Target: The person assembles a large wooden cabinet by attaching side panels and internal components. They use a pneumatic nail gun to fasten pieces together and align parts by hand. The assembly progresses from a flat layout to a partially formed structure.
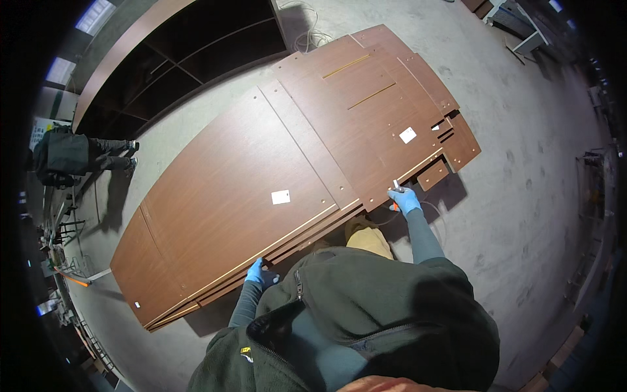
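Observation:
Brown wood-look panels (228, 157) lie stacked in front of me, with pale strips along some edges. My left hand (262, 274), in a blue glove, is at the near edge of the stack. Its fingers are curled in, and something dark shows beside them, too small to name. Farther right, my blue-gloved right hand (408, 201) is closed on a small tool (396, 184) with a white tip and an orange part. That tool is over the panels' near edge, close to a cut-out. A small brown block-like panel (433, 176) sits just right of it.
Behind the panels stands a large dark shelf unit (189, 62) with open compartments. A coiled cable (312, 40) lies on the concrete floor (522, 196). At the left is another person (72, 157) in dark clothes. A thin hose (439, 212) curves near my right forearm.

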`<act>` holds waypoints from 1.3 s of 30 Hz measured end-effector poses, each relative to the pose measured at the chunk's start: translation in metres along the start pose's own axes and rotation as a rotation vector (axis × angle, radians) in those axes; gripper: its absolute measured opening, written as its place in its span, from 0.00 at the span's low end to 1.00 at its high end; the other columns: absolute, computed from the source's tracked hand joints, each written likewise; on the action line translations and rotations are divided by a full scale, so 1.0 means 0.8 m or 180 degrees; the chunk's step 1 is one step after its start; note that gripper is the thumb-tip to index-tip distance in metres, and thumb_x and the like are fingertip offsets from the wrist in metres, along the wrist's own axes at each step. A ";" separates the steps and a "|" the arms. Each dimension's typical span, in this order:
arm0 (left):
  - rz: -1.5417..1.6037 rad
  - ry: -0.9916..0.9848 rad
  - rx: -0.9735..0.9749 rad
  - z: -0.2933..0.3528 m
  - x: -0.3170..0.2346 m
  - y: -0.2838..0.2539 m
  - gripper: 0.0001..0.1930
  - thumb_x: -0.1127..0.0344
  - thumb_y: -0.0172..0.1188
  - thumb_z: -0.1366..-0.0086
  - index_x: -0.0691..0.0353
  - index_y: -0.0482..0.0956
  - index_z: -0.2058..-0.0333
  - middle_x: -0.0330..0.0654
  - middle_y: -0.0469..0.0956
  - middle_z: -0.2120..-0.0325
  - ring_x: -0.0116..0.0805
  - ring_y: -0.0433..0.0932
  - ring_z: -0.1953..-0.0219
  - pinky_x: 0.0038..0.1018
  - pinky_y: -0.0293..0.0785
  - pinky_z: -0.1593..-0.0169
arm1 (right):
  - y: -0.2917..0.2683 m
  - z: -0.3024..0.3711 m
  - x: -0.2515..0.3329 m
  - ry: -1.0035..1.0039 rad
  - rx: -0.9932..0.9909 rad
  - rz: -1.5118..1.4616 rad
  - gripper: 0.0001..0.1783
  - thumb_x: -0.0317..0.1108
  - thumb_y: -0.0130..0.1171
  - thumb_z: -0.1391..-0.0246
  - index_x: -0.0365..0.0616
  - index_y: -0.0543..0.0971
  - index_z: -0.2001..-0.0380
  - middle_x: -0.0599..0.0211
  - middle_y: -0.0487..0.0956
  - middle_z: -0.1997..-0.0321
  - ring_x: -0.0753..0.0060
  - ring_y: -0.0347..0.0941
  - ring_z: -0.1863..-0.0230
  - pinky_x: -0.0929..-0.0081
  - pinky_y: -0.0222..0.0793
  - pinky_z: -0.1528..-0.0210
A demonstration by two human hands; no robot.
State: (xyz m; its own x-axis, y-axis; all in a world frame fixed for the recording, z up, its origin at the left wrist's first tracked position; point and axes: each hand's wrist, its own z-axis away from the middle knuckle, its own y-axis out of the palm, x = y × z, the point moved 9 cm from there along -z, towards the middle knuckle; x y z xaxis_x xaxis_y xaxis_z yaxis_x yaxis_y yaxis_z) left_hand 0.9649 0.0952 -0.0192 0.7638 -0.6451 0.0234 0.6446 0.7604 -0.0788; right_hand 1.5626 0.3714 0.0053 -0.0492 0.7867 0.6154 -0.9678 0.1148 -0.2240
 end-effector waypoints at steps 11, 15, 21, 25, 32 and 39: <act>-0.4352 0.1954 -0.0440 0.048 0.051 0.275 0.43 0.33 0.65 0.37 0.77 0.81 0.48 0.59 0.84 0.51 0.48 0.83 0.48 0.37 0.75 0.44 | 0.018 -0.037 -0.003 0.0613 0.1158 -0.0139 0.21 0.35 0.75 0.45 0.30 0.81 0.55 0.60 0.78 0.58 0.65 0.79 0.63 0.59 0.88 0.64; -0.3938 0.1942 -0.0224 0.042 0.085 0.279 0.38 0.37 0.64 0.36 0.74 0.82 0.49 0.53 0.87 0.56 0.42 0.85 0.54 0.35 0.78 0.47 | 0.016 -0.044 0.002 0.0571 0.1364 0.0347 0.23 0.37 0.77 0.48 0.28 0.81 0.59 0.59 0.79 0.64 0.65 0.80 0.69 0.63 0.86 0.68; -0.3628 0.2177 -0.0244 0.038 0.089 0.262 0.33 0.39 0.66 0.35 0.71 0.85 0.55 0.47 0.87 0.60 0.35 0.84 0.59 0.33 0.78 0.52 | 0.021 -0.042 0.008 0.0606 0.1544 0.0387 0.21 0.37 0.76 0.47 0.29 0.82 0.60 0.60 0.79 0.67 0.65 0.79 0.73 0.63 0.84 0.69; -0.3600 0.2172 -0.0169 0.052 0.092 0.280 0.31 0.41 0.65 0.33 0.70 0.85 0.53 0.43 0.86 0.63 0.31 0.81 0.63 0.31 0.77 0.54 | 0.018 -0.035 0.007 0.0605 0.1547 0.0313 0.21 0.38 0.75 0.45 0.31 0.82 0.58 0.61 0.80 0.65 0.65 0.79 0.72 0.65 0.83 0.69; -0.3904 0.2545 0.0321 0.098 0.095 0.308 0.31 0.42 0.60 0.30 0.70 0.84 0.51 0.49 0.86 0.58 0.39 0.83 0.56 0.34 0.78 0.49 | 0.017 -0.027 0.006 0.0491 0.1725 0.0095 0.15 0.32 0.69 0.42 0.40 0.80 0.54 0.66 0.78 0.63 0.68 0.77 0.69 0.62 0.84 0.69; -0.3448 0.2708 0.0722 0.126 0.072 0.329 0.26 0.43 0.58 0.28 0.65 0.85 0.55 0.42 0.83 0.67 0.31 0.79 0.65 0.32 0.77 0.57 | -0.004 -0.013 0.035 0.0790 0.1720 0.0250 0.12 0.33 0.65 0.38 0.41 0.78 0.54 0.61 0.82 0.63 0.52 0.85 0.65 0.54 0.90 0.66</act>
State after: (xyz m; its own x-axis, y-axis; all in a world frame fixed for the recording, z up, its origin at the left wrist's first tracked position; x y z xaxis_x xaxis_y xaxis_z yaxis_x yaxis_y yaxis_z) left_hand 1.1821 0.2658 0.0622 -0.3137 -0.6982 -0.6435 0.9484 -0.1975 -0.2480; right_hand 1.5666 0.3994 0.0157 -0.1295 0.9059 0.4031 -0.9552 -0.2230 0.1945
